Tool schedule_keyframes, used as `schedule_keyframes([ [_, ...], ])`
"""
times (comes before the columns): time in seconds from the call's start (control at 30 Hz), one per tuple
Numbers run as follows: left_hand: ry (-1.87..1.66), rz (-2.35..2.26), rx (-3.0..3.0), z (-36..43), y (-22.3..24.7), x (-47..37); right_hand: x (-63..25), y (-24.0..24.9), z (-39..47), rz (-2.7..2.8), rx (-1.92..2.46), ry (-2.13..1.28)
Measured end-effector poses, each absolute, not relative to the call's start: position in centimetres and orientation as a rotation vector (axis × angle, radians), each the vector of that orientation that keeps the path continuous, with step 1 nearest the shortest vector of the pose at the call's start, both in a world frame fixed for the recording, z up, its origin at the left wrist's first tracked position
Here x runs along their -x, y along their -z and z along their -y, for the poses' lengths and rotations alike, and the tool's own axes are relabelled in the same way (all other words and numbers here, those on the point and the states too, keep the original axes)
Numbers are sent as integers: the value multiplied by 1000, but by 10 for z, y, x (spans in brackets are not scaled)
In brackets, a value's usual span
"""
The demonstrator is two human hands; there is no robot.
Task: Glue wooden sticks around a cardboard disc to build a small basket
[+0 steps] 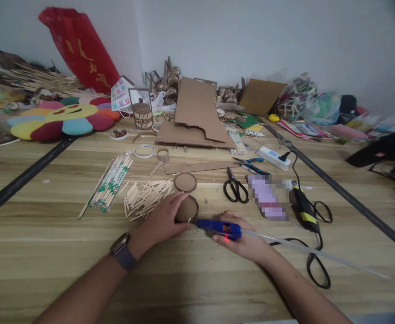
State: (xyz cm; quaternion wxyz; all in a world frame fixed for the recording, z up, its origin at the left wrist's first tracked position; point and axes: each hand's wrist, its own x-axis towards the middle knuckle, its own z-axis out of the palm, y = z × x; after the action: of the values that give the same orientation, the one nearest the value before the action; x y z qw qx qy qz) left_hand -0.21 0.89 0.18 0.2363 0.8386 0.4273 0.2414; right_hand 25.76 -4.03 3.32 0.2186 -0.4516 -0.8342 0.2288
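Observation:
A blue glue gun (217, 227) with a lit red light and a long clear glue stick out of its back lies in my right hand (239, 236), fingers wrapped round it. Its nozzle points left at the lower edge of a round cardboard disc (188, 209) with a dark, beaded-looking rim. My left hand (165, 217) curls over the disc's left side; a small pale piece shows at its fingertips, near the nozzle. Directly behind is a similar disc (185, 182). Short wooden sticks (146, 197) are piled behind and left of my left hand.
Black scissors (235, 189), pliers (251, 165), a power strip (273, 157) and a black-yellow tool (305, 209) with a looping cord lie to the right. Packaged sticks (111, 182) are at left. Cardboard sheets (197, 108), a flower cushion (70, 119) and small baskets stand behind.

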Motion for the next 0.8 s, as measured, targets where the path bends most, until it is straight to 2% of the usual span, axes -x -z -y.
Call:
schedule_keyframes([
  [0.33,-670,-1190,-2260,-8,-2,2,-254,-29,41,2181,1306,-634],
  [0.5,-618,-1220,-2274,-6,0,2,-257,-33,32,1591,1621,-1003],
  [0.63,-656,-1201,-2403,-6,-6,8,-266,-37,19,1047,1535,-1354],
  [0.73,-784,-1407,-2465,-11,-19,19,-274,-39,12,876,1448,-1476],
  [0.8,-695,-1651,-2465,-16,-28,27,-282,-38,9,899,1435,-1472],
])
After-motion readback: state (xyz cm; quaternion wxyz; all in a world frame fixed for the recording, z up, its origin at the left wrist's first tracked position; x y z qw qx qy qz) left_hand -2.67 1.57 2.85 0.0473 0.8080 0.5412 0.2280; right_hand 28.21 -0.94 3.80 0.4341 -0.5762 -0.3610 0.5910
